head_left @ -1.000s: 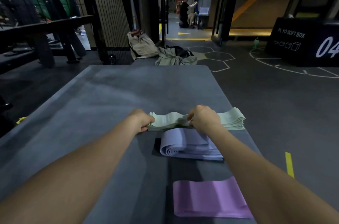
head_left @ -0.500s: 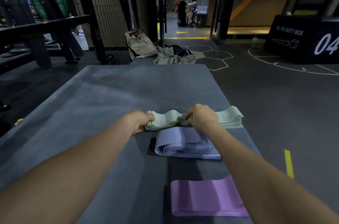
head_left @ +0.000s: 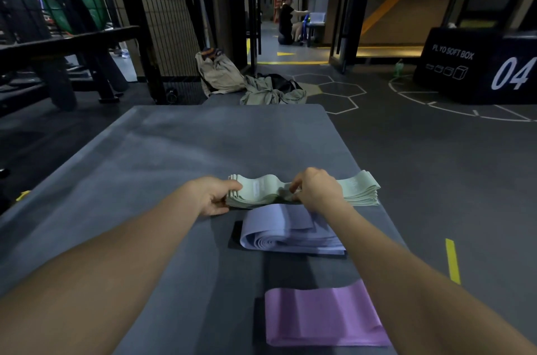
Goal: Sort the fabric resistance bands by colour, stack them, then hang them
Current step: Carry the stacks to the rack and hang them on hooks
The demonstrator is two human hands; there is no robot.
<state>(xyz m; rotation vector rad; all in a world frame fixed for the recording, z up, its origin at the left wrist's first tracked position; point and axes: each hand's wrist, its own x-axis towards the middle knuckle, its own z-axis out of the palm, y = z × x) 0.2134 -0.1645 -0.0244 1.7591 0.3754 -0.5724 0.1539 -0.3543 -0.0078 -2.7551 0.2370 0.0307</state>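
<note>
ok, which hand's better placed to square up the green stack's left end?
Left, probably. The left hand already grips that end of the green stack; the right hand pinches it mid-length.

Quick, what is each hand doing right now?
Left hand: grips the left end of the green band stack.
Right hand: pinches the stack's middle.

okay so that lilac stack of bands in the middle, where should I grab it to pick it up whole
Probably by its two short ends, one hand from each side. The lilac stack lies flat and long across the mat, with loose looped layers at its left end; pinching top to bottom there should keep them together.
</note>
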